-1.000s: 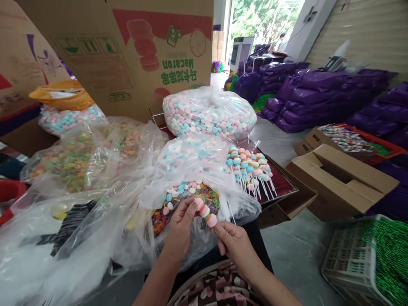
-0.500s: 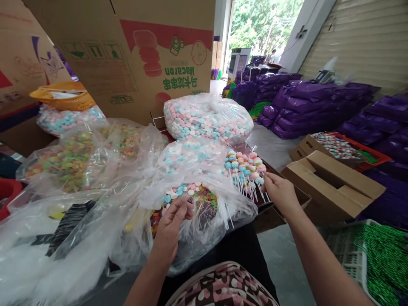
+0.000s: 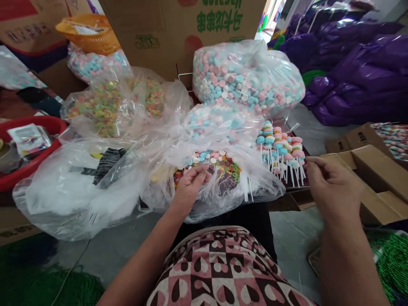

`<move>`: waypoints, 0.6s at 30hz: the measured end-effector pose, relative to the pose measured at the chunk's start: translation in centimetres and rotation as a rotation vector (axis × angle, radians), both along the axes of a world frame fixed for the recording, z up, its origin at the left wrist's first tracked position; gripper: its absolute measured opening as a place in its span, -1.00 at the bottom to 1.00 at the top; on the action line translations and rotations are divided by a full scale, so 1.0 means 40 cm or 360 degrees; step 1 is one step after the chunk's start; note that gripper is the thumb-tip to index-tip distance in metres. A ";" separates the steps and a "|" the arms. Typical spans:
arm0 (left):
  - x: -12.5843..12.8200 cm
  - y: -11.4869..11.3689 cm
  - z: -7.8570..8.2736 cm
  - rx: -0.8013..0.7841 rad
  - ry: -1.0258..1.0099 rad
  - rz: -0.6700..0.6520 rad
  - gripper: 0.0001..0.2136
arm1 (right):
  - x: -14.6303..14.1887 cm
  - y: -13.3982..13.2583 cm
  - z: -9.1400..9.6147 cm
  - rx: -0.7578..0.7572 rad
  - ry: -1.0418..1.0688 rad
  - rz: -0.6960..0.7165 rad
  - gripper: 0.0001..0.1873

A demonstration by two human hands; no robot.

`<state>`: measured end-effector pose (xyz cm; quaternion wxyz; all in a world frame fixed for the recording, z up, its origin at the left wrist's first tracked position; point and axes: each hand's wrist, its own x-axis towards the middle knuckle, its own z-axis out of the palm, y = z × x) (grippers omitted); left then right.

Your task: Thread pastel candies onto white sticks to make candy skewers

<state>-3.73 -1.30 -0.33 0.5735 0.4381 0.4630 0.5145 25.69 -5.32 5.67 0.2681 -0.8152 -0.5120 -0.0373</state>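
My left hand [image 3: 192, 185] is over the open plastic bag on my lap, its thumb and fingers pinched together; whatever they hold is too small to make out. Around it lie pink, blue and white marshmallows [image 3: 210, 156] and coloured ring gummies [image 3: 230, 170]. Several white sticks [image 3: 246, 187] rest at the bag's right side. My right hand [image 3: 333, 187] is just right of a pile of marshmallow skewers [image 3: 280, 146], whose white sticks point toward me. Its fingers are curled closed, and their contents are hidden.
Behind stands a large knotted bag of marshmallows [image 3: 245, 80]. On the left are a bag of ring gummies [image 3: 105, 106], a red basin [image 3: 54, 146] and an orange basket [image 3: 110, 38]. Cardboard boxes [image 3: 382, 170] and purple bags [image 3: 366, 85] stand to the right.
The head view has tilted down and turned left. My right hand has drawn slightly off the right edge of the skewer pile. My left hand stays over the gummies.
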 end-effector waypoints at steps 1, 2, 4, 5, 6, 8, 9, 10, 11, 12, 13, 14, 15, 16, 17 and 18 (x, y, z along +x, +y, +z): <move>0.006 -0.002 -0.005 0.0006 0.0002 -0.0036 -0.73 | -0.033 -0.013 -0.007 0.0026 0.0202 0.0123 -0.56; 0.012 -0.003 -0.009 0.0011 -0.0005 -0.0072 -0.74 | -0.067 -0.023 -0.019 -0.0050 0.0349 0.0246 -0.57; 0.020 -0.004 -0.011 0.0007 -0.0026 -0.0121 -0.74 | -0.133 -0.027 -0.052 -0.0465 0.0336 0.0517 -0.64; 0.022 -0.004 -0.011 0.0001 -0.0031 -0.0130 -0.74 | -0.161 -0.022 -0.070 -0.0649 0.0218 0.0528 -0.65; 0.022 -0.003 -0.010 -0.0001 -0.0030 -0.0133 -0.74 | -0.183 -0.015 -0.088 -0.0781 0.0122 0.0522 -0.64; 0.020 -0.003 -0.010 0.0010 -0.0013 -0.0130 -0.75 | -0.210 0.006 -0.117 -0.0912 -0.0013 0.0457 -0.59; 0.019 -0.004 -0.012 0.0016 -0.0003 -0.0128 -0.75 | -0.216 0.018 -0.127 -0.0932 -0.0050 0.0426 -0.57; 0.018 -0.006 -0.014 0.0016 0.0006 -0.0129 -0.76 | -0.218 0.028 -0.135 -0.0937 -0.0073 0.0398 -0.57; 0.018 -0.008 -0.017 0.0010 0.0014 -0.0132 -0.76 | -0.217 0.038 -0.140 -0.0930 -0.0078 0.0374 -0.58; 0.019 -0.012 -0.020 -0.0001 0.0022 -0.0137 -0.76 | -0.214 0.047 -0.144 -0.0921 -0.0069 0.0356 -0.59; 0.021 -0.015 -0.023 -0.0011 0.0033 -0.0150 -0.76 | -0.210 0.056 -0.146 -0.0908 -0.0050 0.0341 -0.60; 0.024 -0.019 -0.026 -0.0016 0.0048 -0.0169 -0.76 | -0.204 0.064 -0.148 -0.0893 -0.0024 0.0331 -0.61; 0.026 -0.023 -0.029 -0.0016 0.0069 -0.0191 -0.76 | -0.198 0.072 -0.149 -0.0874 0.0007 0.0332 -0.62; 0.029 -0.027 -0.031 -0.0015 0.0097 -0.0219 -0.76 | -0.190 0.079 -0.149 -0.0858 0.0036 0.0341 -0.63; 0.030 -0.030 -0.032 -0.0014 0.0126 -0.0241 -0.76 | -0.183 0.086 -0.147 -0.0845 0.0063 0.0356 -0.63; 0.031 -0.032 -0.034 -0.0011 0.0152 -0.0260 -0.76 | -0.176 0.091 -0.144 -0.0835 0.0089 0.0370 -0.64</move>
